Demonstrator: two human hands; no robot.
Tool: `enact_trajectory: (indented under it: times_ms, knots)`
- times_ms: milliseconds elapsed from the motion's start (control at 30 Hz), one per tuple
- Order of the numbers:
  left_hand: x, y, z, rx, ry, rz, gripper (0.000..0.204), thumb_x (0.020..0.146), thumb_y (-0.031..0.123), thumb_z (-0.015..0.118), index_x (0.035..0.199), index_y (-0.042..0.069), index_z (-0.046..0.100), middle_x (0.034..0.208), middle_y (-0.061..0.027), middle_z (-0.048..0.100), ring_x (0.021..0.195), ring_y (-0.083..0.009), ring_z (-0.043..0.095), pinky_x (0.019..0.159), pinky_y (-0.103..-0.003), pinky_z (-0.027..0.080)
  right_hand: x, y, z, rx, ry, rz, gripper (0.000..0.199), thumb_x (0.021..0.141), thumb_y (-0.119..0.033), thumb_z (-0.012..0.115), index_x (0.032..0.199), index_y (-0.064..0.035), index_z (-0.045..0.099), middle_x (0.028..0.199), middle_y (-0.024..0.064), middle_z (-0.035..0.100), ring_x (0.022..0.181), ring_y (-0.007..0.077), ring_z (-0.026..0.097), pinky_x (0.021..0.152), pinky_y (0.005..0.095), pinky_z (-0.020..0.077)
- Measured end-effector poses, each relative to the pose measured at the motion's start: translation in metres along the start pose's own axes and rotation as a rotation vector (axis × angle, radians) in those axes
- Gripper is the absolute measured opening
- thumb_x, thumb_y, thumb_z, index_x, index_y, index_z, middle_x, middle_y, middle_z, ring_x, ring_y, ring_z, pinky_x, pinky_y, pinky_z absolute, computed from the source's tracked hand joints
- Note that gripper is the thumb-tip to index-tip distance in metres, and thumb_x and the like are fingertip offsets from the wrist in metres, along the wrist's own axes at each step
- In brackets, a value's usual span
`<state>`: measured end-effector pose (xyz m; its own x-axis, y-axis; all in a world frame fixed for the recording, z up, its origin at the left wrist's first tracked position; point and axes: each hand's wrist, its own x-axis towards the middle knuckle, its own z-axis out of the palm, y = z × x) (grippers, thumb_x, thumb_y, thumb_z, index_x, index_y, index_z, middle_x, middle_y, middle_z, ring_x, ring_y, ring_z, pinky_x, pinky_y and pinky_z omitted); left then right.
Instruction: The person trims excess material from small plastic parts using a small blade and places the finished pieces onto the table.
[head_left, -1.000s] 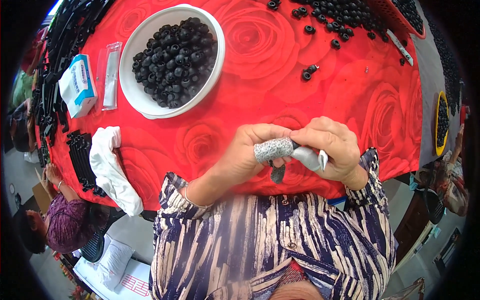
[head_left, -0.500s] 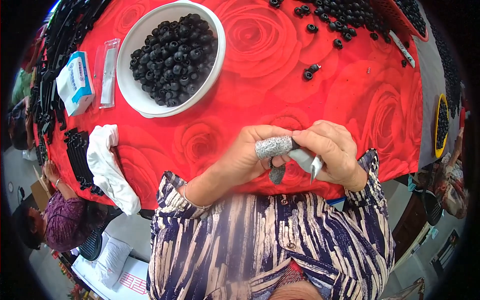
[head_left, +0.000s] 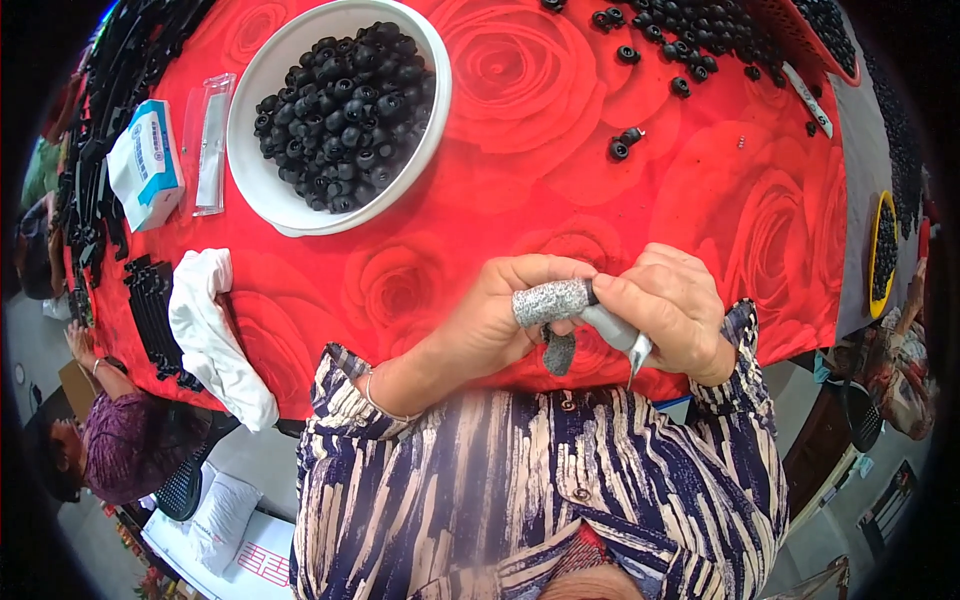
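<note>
My left hand (head_left: 490, 315) and my right hand (head_left: 672, 310) meet in front of my chest, over the near table edge. Speckled grey finger sleeves (head_left: 548, 303) cover fingers of my left hand. A small black piece (head_left: 591, 291) shows between the fingertips of both hands, mostly hidden. My right hand is closed, its thumb pressed near that piece. Below this thumb is a light grey wrapped finger (head_left: 607, 325), with a thin pointed silvery thing (head_left: 637, 358) sticking out toward me. Its kind is unclear.
A white bowl (head_left: 240, 170) holds many round black parts (head_left: 345, 115). More loose black parts (head_left: 680, 45) lie at the far right, by a red basket (head_left: 845, 62). At left are a tissue pack (head_left: 147, 165), a clear case (head_left: 212, 145), white cloth (head_left: 215, 340) and black strips (head_left: 150, 310).
Both hands stay together, with the right hand shifting slightly right and its fingers turning a little. The pointed silvery thing now points more downward. A co-worker at left has moved their hand.
</note>
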<state>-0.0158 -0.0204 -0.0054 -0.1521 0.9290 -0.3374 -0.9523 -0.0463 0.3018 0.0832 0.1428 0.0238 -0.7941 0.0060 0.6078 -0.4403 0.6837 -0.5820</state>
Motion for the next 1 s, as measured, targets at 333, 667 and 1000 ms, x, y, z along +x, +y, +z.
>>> enact_trajectory:
  times_ms: [333, 667, 1000]
  knots:
    - [0.001, 0.013, 0.001, 0.212, -0.017, 0.069, 0.022, 0.086, 0.011, 0.061, 0.104, 0.000, 0.062, 0.089, -0.0013, 0.061, 0.070, -0.0041, 0.051, 0.062, -0.016, 0.040, 0.009, 0.000, -0.015, 0.335, -0.174, 0.442, 0.019, 0.080, -0.004, 0.058, 0.095, 0.0037, 0.052, 0.075, 0.0116, 0.052, 0.059, 0.0222, 0.053, 0.052, 0.0324, 0.0410]
    - [0.001, 0.012, 0.004, 0.232, -0.017, 0.051, 0.022, 0.087, 0.008, 0.059, 0.107, -0.001, 0.061, 0.088, -0.0020, 0.061, 0.073, -0.0057, 0.053, 0.065, -0.019, 0.042, 0.002, 0.003, -0.008, 0.314, -0.219, 0.522, 0.016, 0.084, -0.005, 0.051, 0.097, 0.0044, 0.052, 0.079, 0.0118, 0.053, 0.064, 0.0210, 0.049, 0.058, 0.0302, 0.0390]
    - [0.002, 0.012, 0.002, 0.239, -0.048, 0.049, 0.024, 0.087, 0.008, 0.058, 0.109, -0.002, 0.059, 0.091, -0.0037, 0.061, 0.075, -0.0073, 0.054, 0.067, -0.020, 0.043, 0.001, 0.004, -0.009, 0.323, -0.229, 0.481, 0.016, 0.081, -0.002, 0.053, 0.095, 0.0055, 0.052, 0.077, 0.0123, 0.054, 0.062, 0.0218, 0.051, 0.057, 0.0308, 0.0401]
